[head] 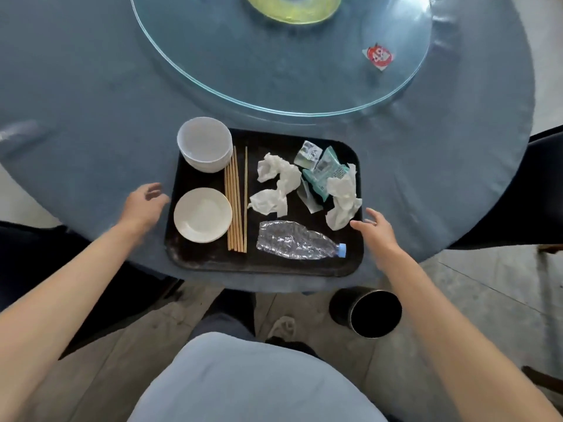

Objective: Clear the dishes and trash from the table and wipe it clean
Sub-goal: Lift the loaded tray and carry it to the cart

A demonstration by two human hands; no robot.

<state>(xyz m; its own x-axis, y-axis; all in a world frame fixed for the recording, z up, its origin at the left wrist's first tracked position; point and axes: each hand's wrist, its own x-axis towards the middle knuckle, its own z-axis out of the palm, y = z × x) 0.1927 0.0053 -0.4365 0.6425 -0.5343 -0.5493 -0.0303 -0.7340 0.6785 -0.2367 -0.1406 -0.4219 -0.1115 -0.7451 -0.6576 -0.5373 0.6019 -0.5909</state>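
1. Blue cloth covers the round surface [91, 95], and a clear glass turntable [274, 71] sits at its middle with a small red-and-white wrapper scrap [378, 57] lying on the glass.
2. At the near edge of the surface rests a black rectangular plastic tray [268, 264].
3. On the tray's left side a stack of white round bowls [204, 143] stands at the far corner, with a white round saucer [202, 214] nearer me.
4. Just right of them lies a bundle of light wooden chopsticks [236, 202], lengthwise and roughly parallel.
5. Crumpled white paper napkins [275, 184] and teal-and-white torn snack wrappers [323, 169] fill the tray's right half; a crushed clear plastic bottle with a blue cap [300, 240] lies nearest me.
6. My left hand [143, 205] hovers just beside the tray's left rim, grip released, fingers loosely spread.
7. My right hand [376, 231] is at the right rim, grip released, fingertips close to a napkin; I cannot tell whether they touch the tray.
8. Below on the floor stands a black round waste bin [367, 312].
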